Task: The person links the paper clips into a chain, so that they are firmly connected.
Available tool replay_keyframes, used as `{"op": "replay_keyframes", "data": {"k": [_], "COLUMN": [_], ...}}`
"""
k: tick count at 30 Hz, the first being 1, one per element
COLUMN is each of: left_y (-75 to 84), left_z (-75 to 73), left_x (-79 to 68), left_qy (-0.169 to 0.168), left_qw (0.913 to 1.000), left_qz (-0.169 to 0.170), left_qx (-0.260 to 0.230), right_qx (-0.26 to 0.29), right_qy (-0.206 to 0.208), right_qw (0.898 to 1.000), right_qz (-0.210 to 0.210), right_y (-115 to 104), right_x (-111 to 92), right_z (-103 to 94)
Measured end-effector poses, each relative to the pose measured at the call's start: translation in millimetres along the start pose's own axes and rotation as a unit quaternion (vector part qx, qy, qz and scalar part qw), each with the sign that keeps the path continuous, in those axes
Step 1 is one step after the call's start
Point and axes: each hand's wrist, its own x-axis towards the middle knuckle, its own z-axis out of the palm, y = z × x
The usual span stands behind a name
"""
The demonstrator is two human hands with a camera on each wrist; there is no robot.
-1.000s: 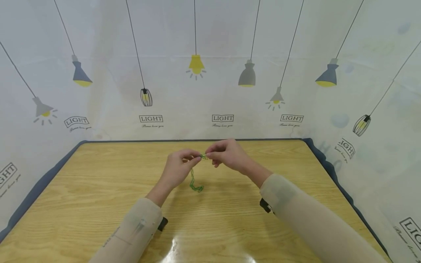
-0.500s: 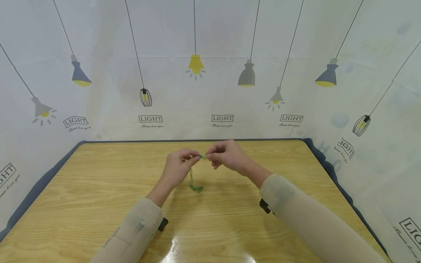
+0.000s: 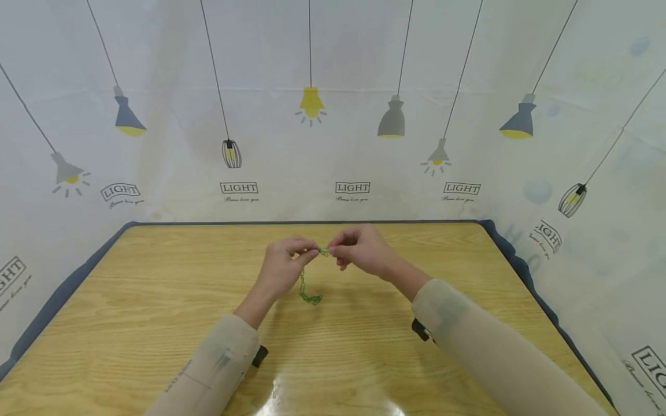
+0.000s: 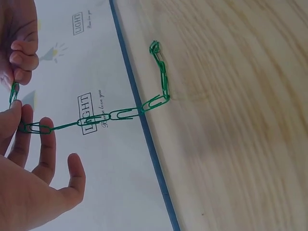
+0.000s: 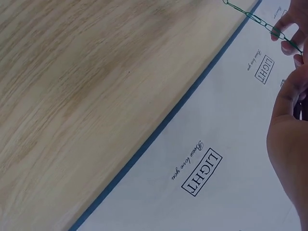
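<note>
A chain of several green paper clips (image 4: pixel 126 114) hangs from my left hand (image 3: pixel 282 267), its lower end lying on the table. Thumb and fingertips of that hand pinch the chain near its upper end. Between the two hands a green paper clip (image 4: pixel 14 91) shows, and my right hand (image 3: pixel 364 249) pinches its other side between thumb and index finger. Both hands are raised above the far half of the table, fingertips close together but apart. Whether this clip is linked into the chain is hidden by the fingers.
The wooden table (image 3: pixel 171 323) has a dark blue edge (image 4: pixel 144 122). Behind it and at both sides hangs a pale cloth (image 3: pixel 291 162) printed with lamps and words. A dark wrist camera (image 3: pixel 420 329) sits under the right sleeve.
Both hands stay almost in place and keep their pinch. The right fingertips have shifted very slightly right and down. The hanging chain sways a little.
</note>
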Motion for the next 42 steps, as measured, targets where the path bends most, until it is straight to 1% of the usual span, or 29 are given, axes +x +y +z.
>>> {"op": "replay_keyframes", "data": {"k": [5,9,13,16,18,19,21,23,26,28,30,35,39,42], "left_y": [1.4,2.8,2.6,0.9,-0.2,-0.5,-0.7,-0.4,1.1,2.2,3.5,3.0,2.5,3.1], "left_z": [-1.0,-1.7,-1.4,-0.4,0.1,0.3,0.6,0.1,-1.0,-1.6,-1.3,0.9,0.8,-0.9], "left_x": [-0.4,-1.0,-1.7,-1.8,-2.0,-2.1,-2.1,-1.6,-1.2,-1.1,-1.6,-1.3,-1.7,-2.8], "left_qy": [-0.004,-0.003,0.004,0.013,0.022,0.025,0.031,0.038,0.041,0.038,0.027,-0.012,-0.043,-0.055], "left_qw": [0.9998,0.9995,0.9995,0.9997,0.9997,0.9996,0.9994,0.9992,0.999,0.9991,0.9992,0.9991,0.9983,0.9974], "left_qz": [-0.019,-0.03,-0.03,-0.021,-0.014,-0.014,-0.011,-0.009,-0.016,-0.019,-0.027,-0.029,-0.026,-0.032], "left_qx": [-0.009,-0.014,-0.013,-0.007,-0.003,-0.001,0.005,0.012,0.008,0.002,-0.011,-0.028,-0.031,-0.033], "right_qx": [-0.042,-0.078,-0.129,-0.173,-0.193,-0.197,-0.193,-0.176,-0.15,-0.142,-0.139,-0.132,-0.114,-0.103], "right_qy": [0.03,0.056,0.076,0.083,0.085,0.085,0.087,0.091,0.096,0.101,0.104,0.098,0.088,0.09], "right_qw": [0.998,0.993,0.983,0.972,0.966,0.964,0.966,0.972,0.979,0.981,0.981,0.983,0.987,0.988], "right_qz": [-0.029,-0.064,-0.105,-0.136,-0.152,-0.156,-0.149,-0.13,-0.099,-0.09,-0.087,-0.084,-0.074,-0.069], "right_y": [0.3,0.9,1.7,2.1,2.5,2.9,2.9,2.6,1.1,0.4,0.3,4.3,10.4,13.8], "right_x": [-2.0,-4.0,-6.1,-7.2,-7.7,-7.8,-8.7,-10.2,-13.1,-14.8,-16.0,-16.7,-18.1,-21.1], "right_z": [3.9,7.6,11.3,13.7,14.9,15.2,15.0,13.6,10.0,7.6,5.3,-1.0,-7.9,-13.6]}}
